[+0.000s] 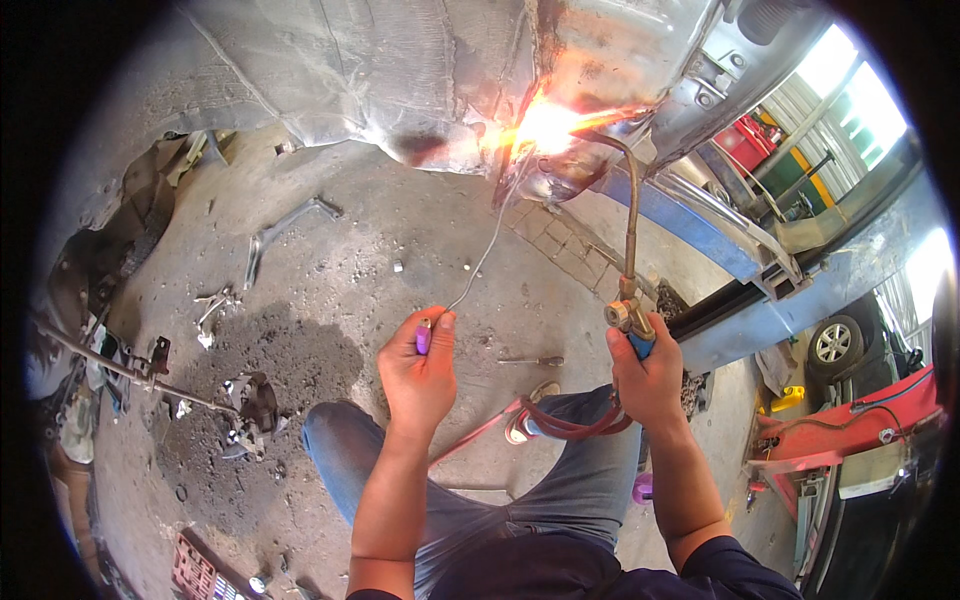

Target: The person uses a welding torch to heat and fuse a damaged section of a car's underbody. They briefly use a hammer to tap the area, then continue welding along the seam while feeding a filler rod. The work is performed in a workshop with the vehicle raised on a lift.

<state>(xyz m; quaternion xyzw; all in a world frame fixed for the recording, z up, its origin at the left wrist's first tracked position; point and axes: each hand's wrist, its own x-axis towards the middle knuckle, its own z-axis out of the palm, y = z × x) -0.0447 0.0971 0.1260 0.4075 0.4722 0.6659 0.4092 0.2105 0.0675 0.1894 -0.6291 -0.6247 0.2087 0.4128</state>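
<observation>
My left hand pinches a thin metal filler rod and also has a purple lighter tucked in its fingers. The rod runs up to a bright flame on a bare sheet-metal vehicle panel. In my right hand is a gas welding torch, gripped by its blue handle below the brass valve. Its bent tip points left into the glare, which hides where rod and metal meet. Dark scorch marks surround the hot spot. Reddish hoses trail from the torch past my knee.
A screwdriver lies on the concrete floor between my feet and the panel. Dark debris and a bent metal bracket are at left. On the right stand a blue lift post, a wheel and a red steel beam.
</observation>
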